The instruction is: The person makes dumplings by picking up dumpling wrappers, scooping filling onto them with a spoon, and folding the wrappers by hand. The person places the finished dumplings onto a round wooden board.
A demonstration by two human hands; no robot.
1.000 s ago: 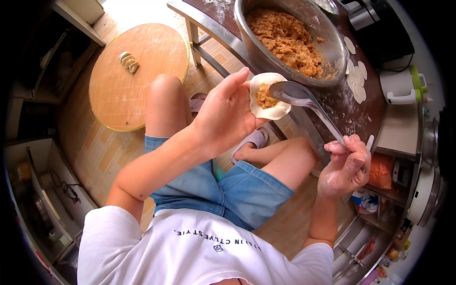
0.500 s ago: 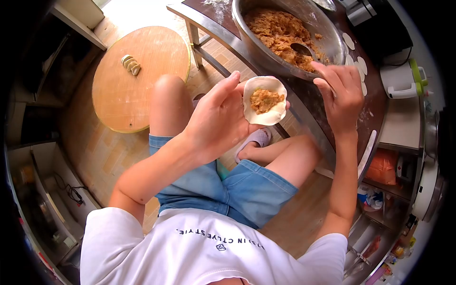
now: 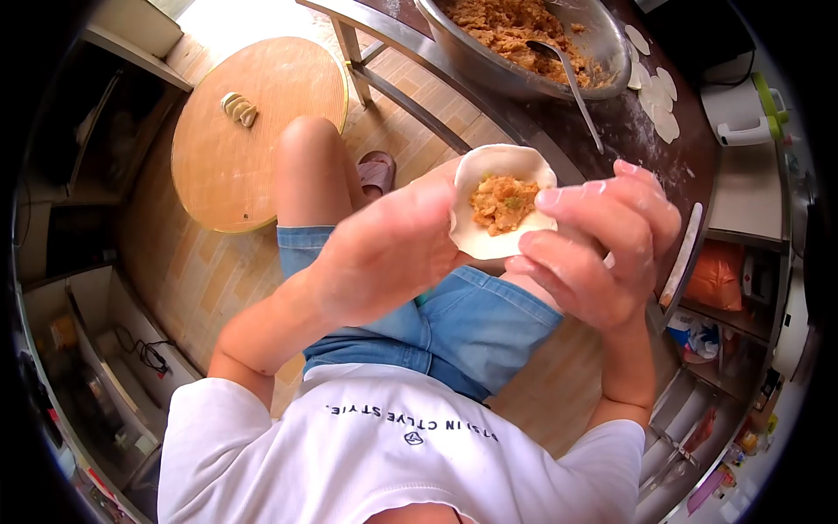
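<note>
A round dumpling wrapper [image 3: 491, 162] lies in my left hand [image 3: 371, 249], with a mound of orange-brown filling [image 3: 501, 208] in its middle. The wrapper is still spread open, its rim slightly raised. From the right, my right hand [image 3: 611, 240] has its curled fingertips on the wrapper's right edge; the floury fingers hold nothing else. Beyond the hands, a metal spoon [image 3: 576, 92] rests in a big steel bowl [image 3: 484, 65], its handle over the near rim. More minced filling [image 3: 506, 31] fills much of that bowl.
Several loose wrappers [image 3: 659, 105] lie on the flour-dusted dark table [image 3: 628, 144] beside the bowl. To the left, a round wooden board [image 3: 253, 166] bears a short row of folded dumplings [image 3: 238, 109]. Open shelves [image 3: 720, 314] stand at the right.
My right hand has let go of the spoon and come down to the wrapper's right edge. The spoon now leans in the bowl. My left hand and the wrapper appear nearer the camera.
</note>
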